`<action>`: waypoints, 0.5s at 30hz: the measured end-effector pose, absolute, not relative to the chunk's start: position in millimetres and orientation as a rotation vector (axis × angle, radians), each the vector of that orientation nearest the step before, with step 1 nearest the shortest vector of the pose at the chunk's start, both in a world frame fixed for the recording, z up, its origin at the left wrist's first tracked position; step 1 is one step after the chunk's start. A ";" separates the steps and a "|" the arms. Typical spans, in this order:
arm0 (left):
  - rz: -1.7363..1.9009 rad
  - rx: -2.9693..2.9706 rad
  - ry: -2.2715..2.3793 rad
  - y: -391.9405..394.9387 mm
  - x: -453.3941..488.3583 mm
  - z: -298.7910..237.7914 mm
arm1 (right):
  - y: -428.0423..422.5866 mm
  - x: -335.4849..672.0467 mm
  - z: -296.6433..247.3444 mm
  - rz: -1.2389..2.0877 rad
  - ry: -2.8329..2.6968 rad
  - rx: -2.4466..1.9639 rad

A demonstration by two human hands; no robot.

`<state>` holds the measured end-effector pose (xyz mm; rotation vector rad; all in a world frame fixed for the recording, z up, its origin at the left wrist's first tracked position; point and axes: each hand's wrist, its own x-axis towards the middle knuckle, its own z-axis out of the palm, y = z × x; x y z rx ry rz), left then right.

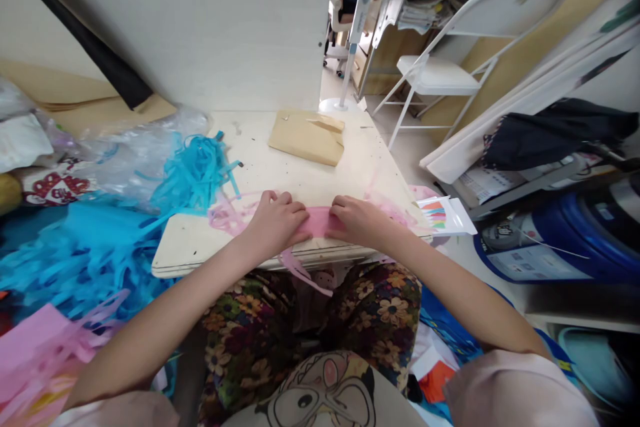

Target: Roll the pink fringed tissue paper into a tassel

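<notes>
A pink fringed sheet (pixel 319 221), thin like tissue paper, lies across the near edge of a small white table. My left hand (pixel 281 219) is closed on its left part with curled fingers, and my right hand (pixel 356 216) pinches it a short way to the right. A flat pink band shows between the two hands. Loose pink strips (pixel 231 213) spread out to the left, and paler ones (pixel 393 208) fan out to the right. One strip (pixel 303 270) hangs over the table edge towards my lap. The fingertips are partly hidden.
On the white table (pixel 260 167) lies a brown cardboard piece (pixel 307 137). Blue fringed strips (pixel 197 170) heap up at the left, with pink sheets (pixel 45 347) below them. A white packet (pixel 447 215) sticks out at the right, near a blue drum (pixel 560 233). A folding chair (pixel 440 77) stands behind.
</notes>
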<state>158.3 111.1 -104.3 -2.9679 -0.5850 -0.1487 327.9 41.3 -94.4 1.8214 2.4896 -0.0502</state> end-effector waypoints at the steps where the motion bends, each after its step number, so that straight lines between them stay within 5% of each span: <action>1: -0.145 -2.966 -0.586 111.0 158.4 -103.9 | 41.2 328.3 -93.8 -0.053 2.485 1.830; 15: -0.175 -2.935 -0.611 108.4 158.3 -106.1 | -0.5 269.7 -134.2 0.279 2.604 2.082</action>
